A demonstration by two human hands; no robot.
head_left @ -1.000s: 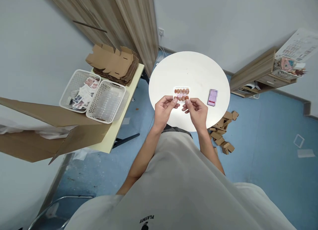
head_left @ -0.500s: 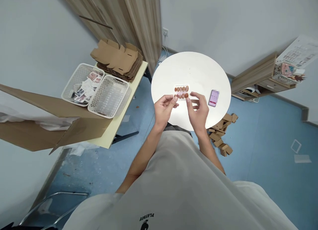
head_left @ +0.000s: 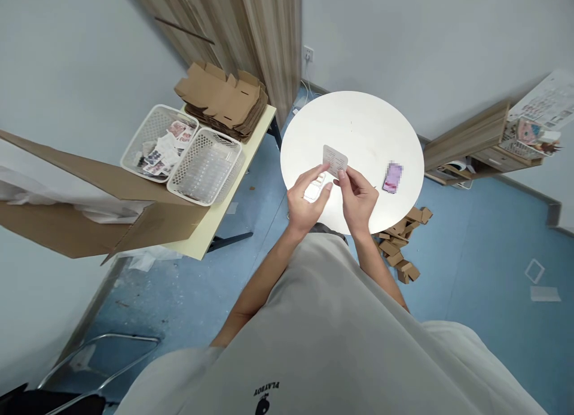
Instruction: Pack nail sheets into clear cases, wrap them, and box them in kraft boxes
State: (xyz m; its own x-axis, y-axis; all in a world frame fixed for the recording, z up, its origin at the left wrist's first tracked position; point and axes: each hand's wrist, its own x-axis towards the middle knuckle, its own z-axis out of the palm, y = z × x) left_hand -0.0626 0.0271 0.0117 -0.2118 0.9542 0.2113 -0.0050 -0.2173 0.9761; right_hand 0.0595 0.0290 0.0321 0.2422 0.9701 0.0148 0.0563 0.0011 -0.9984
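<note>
A small greyish card (head_left: 335, 158) with printed text is held above the round white table. My right hand (head_left: 359, 201) grips its lower right corner, thumb on the near face. My left hand (head_left: 307, 201) is beside it, fingers stretched out and thumb apart, an index fingertip at the card's lower left edge. Between the left thumb and fingers shows a white sheet (head_left: 313, 189) with an outline and yellowish marks; I cannot tell whether it lies on the table or touches the hand. The nail tips seen earlier on the card are out of sight.
On the round table (head_left: 359, 113) lies a phone (head_left: 393, 179). To the left, a side table (head_left: 191, 246) bears two white baskets (head_left: 167, 182), a stack of flat cardboard boxes (head_left: 224, 98) and an open carton (head_left: 134, 235). Folded cardboard pieces (head_left: 397, 247) lie on the floor.
The card has turned over, from its row of reddish-brown nail tips to its printed back, and is tilted. My left thumb has come off it. The view has shifted slightly.
</note>
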